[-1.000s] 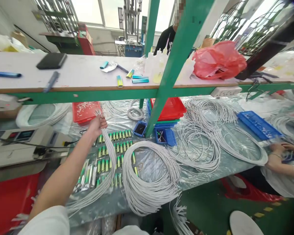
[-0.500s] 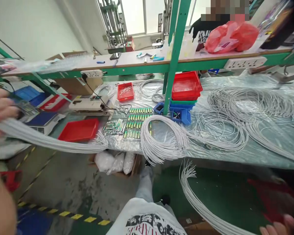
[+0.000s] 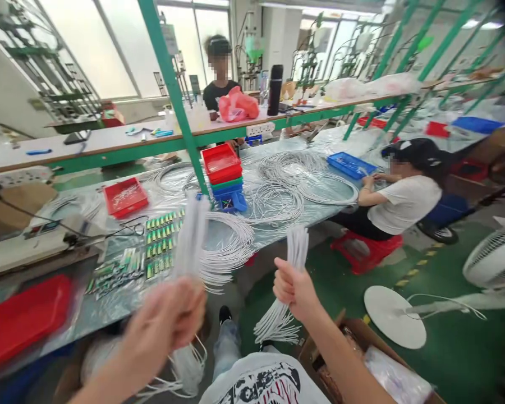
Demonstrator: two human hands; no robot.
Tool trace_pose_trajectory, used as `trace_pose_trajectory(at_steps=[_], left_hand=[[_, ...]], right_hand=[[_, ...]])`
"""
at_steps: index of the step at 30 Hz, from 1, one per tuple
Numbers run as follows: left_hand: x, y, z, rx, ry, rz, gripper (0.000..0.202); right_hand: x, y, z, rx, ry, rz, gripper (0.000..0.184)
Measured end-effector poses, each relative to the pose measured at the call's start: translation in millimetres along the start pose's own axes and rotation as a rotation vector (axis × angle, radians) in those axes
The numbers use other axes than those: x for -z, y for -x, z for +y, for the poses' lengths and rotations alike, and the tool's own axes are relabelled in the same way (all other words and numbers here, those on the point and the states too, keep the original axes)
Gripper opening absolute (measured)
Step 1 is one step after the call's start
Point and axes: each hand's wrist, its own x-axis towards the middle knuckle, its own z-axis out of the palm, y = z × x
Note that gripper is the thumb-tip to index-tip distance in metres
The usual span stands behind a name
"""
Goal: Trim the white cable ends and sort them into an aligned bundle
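Observation:
My left hand [image 3: 174, 311], smeared by motion, is closed round a bundle of thin white cables [image 3: 191, 238] that rises upright from the fist. Below it, the cable ends hang loosely over the floor. To its right, my right hand [image 3: 293, 286] grips a second white cable bundle [image 3: 298, 247]. Its upper end stands up close together and its lower end fans out under the fist. Behind both hands, a coil of similar cables [image 3: 227, 244] lies at the table's front edge. Small green-and-yellow parts [image 3: 162, 244] stand in rows on the table, partly hidden by the left bundle.
Stacked bins [image 3: 222, 165] stand by a green post [image 3: 172, 84]. More cable coils [image 3: 278, 191] lie farther right. A co-worker [image 3: 408, 196] sits at the right on a red stool [image 3: 366, 252], near a blue tray [image 3: 351, 165]. A white fan [image 3: 395, 317] stands on the floor.
The view has swung to the right. Both my hands have come in from far apart to in front of me, raising the cable bundles from a sideways stretch to nearly upright.

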Motion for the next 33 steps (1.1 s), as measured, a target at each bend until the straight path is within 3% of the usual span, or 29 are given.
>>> trace_pose_trajectory(at_steps=[2, 5, 9, 15, 20, 27, 31, 33], left_hand=[[-30.6, -15.1, -11.3, -0.036, 0.049, -0.178, 0.051], [-71.5, -34.2, -34.9, -0.075, 0.009, -0.291, 0.052], [-97.9, -37.6, -63.4, -0.135, -0.109, -0.371, 0.048], [-101.5, -30.8, -85.2, -0.184, -0.274, -0.396, 0.044], [-102.0, -35.0, -84.5, -0.193, -0.326, -0.369, 0.041], [-106.2, -42.2, -83.6, -0.196, -0.38, -0.367, 0.041], [-106.1, -46.0, -84.5, -0.179, -0.457, -0.398, 0.04], [-105.6, -48.6, -82.4, -0.183, -0.533, -0.407, 0.04]], right_hand=[[-8.6, 9.0, 6.3, 0.006, -0.013, -0.016, 0.063], [-11.1, 20.8, 9.0, 0.02, -0.034, -0.01, 0.063], [-3.5, 27.8, 11.8, 0.028, -0.022, 0.057, 0.067], [2.7, 26.1, 18.8, 0.033, -0.005, 0.199, 0.065], [7.0, 21.2, 23.7, 0.07, 0.045, 0.209, 0.067], [20.4, 9.6, 36.0, 0.107, 0.288, 0.421, 0.068], [25.9, 8.3, 37.7, 0.05, 0.304, 0.38, 0.063], [30.8, 8.5, 37.4, 0.01, 0.289, 0.281, 0.058]])
